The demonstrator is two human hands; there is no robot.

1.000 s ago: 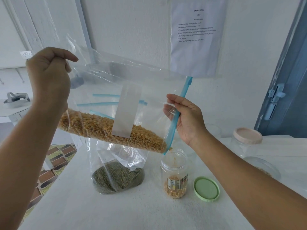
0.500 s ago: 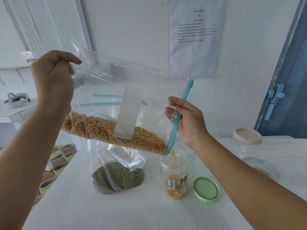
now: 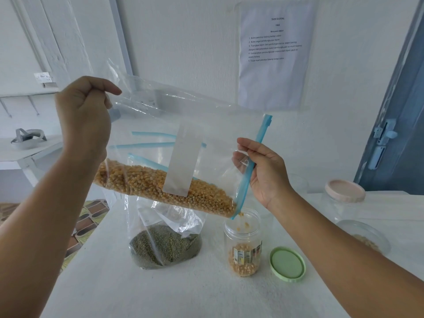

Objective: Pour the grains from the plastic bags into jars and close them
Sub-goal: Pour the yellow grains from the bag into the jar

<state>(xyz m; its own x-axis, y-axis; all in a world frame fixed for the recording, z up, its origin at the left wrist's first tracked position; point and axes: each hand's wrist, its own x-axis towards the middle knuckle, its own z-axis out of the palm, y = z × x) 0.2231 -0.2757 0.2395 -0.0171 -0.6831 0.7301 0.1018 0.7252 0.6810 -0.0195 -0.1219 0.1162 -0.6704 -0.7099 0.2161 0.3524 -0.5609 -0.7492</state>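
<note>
A clear zip bag of yellow corn kernels hangs tilted above the table, its blue zip edge down at the right. My left hand grips the bag's raised bottom corner. My right hand pinches the blue zip edge near its open mouth. Kernels drop from the lower corner into a small open clear jar, which holds a layer of corn. The jar's green lid lies flat on the table just right of it. A second clear bag with green grains stands behind and left of the jar.
At the right stands a clear jar with a pink lid, and a clear round container with a little corn in front of it. The white table ends at the left above a patterned floor. A paper sheet hangs on the wall.
The bag has sunk a little and moved right, and its lower corner now sits just over the jar's mouth. Corn keeps falling, and the layer in the jar has grown slightly.
</note>
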